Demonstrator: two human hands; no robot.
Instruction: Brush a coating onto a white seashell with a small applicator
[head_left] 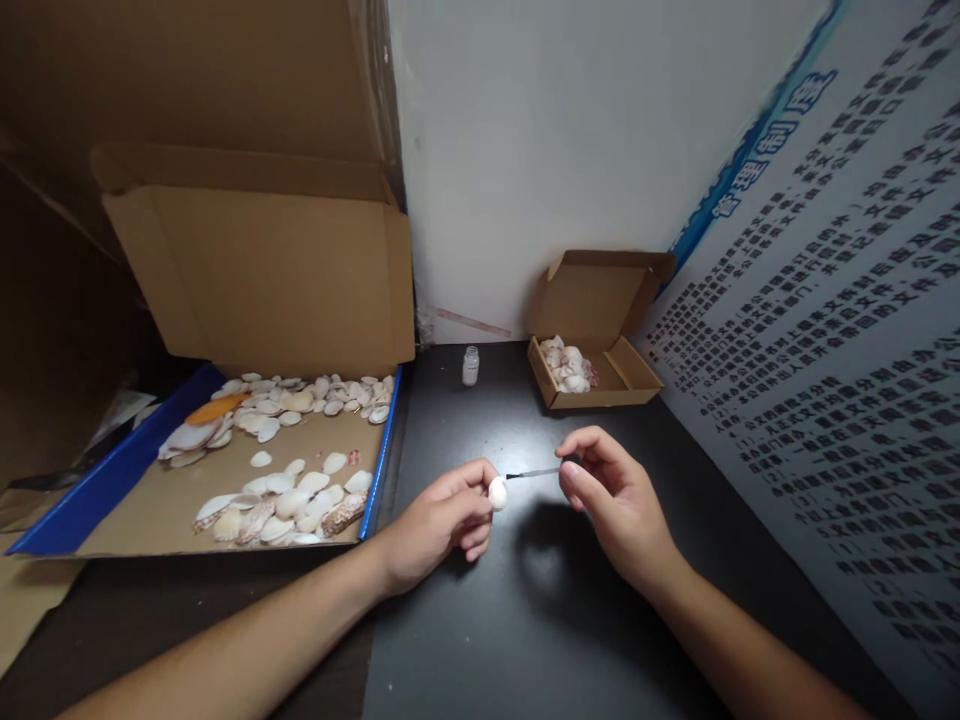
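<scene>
Between the thumb and fingers of my left hand is a small white seashell, held above the black tabletop. My right hand pinches a thin brush whose dark tip points left at the shell. The tip is close to the shell's upper right edge; whether it touches I cannot tell. Behind the hands stands a small glass bottle, its neck uncovered and something whitish inside.
On the left, a large open cardboard box with blue sides holds many shells in two groups. A smaller open carton at the back right contains more shells. A white wall and a printed panel border the black table.
</scene>
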